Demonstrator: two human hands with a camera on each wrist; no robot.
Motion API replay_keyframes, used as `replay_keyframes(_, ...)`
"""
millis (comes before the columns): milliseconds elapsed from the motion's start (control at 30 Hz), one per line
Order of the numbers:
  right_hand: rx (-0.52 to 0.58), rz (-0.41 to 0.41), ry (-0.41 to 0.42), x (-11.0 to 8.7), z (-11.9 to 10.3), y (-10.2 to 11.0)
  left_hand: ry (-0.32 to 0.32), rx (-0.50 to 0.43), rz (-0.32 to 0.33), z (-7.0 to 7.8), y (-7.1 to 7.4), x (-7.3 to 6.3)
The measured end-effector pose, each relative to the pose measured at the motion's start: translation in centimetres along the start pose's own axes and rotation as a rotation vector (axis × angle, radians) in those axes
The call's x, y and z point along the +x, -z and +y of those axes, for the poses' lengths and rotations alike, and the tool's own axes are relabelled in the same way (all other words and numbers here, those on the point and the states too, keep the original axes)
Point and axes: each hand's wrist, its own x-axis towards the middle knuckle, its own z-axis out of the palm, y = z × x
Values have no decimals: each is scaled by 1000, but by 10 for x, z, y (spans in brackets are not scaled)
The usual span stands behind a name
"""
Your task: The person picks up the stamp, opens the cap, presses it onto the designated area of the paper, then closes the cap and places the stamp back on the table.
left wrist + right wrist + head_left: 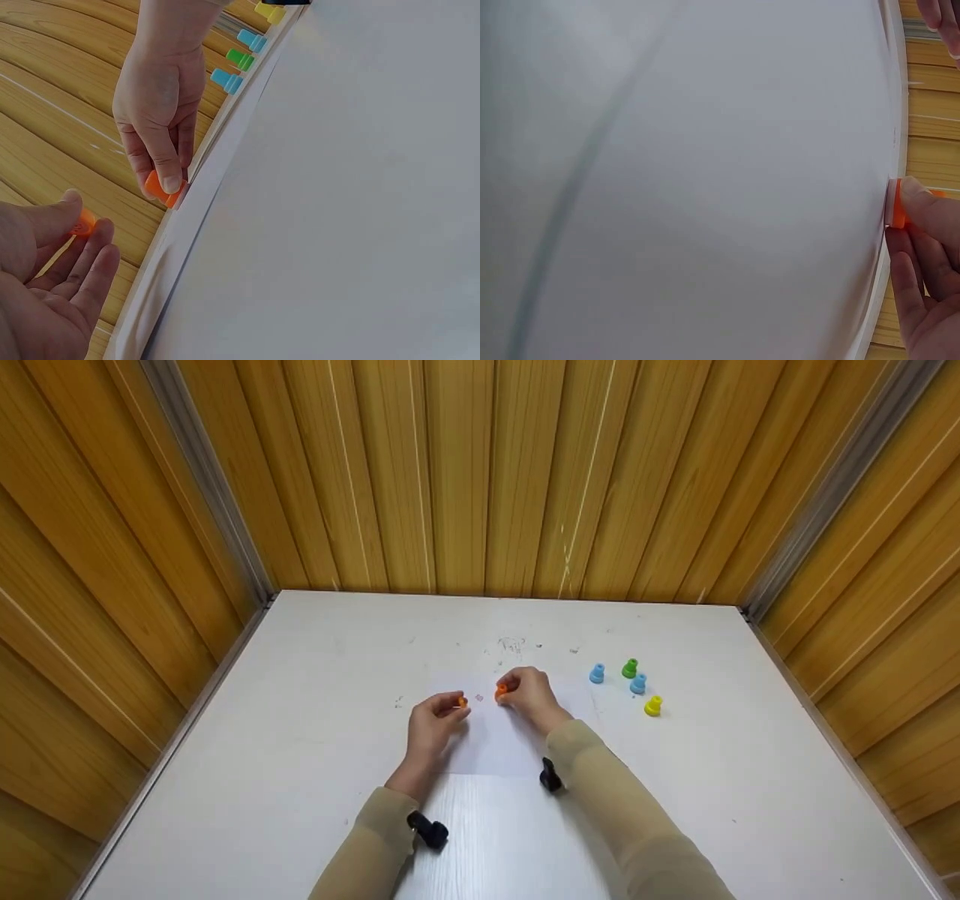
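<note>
Head view: I see the white tabletop (315, 720) run well past both hands to its far edge, where a wood-patterned wall (457, 472) rises. There is room beyond the paper (487, 754) on its left; on its right stand a blue stamp (596, 673), a green stamp (630, 668), a second blue stamp (637, 684) and a yellow stamp (653, 706). At the paper, the left hand (432, 727) pinches an orange piece (463, 702) and the right hand (531, 695) an orange stamp (501, 691), well short of the far edge.

Left wrist view: I see the orange piece is round, its face faintly patterned, between thumb and fingertip.

Right wrist view: I see thumb and fingers gripping the orange stamp above its pale, flat base; whether it touches the paper, I can't tell.
</note>
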Motion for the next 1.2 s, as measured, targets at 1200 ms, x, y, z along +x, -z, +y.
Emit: replay_keyframes(1200,803,135,-11,-53,-5,17,-40,-108,-129,9,-11,-10)
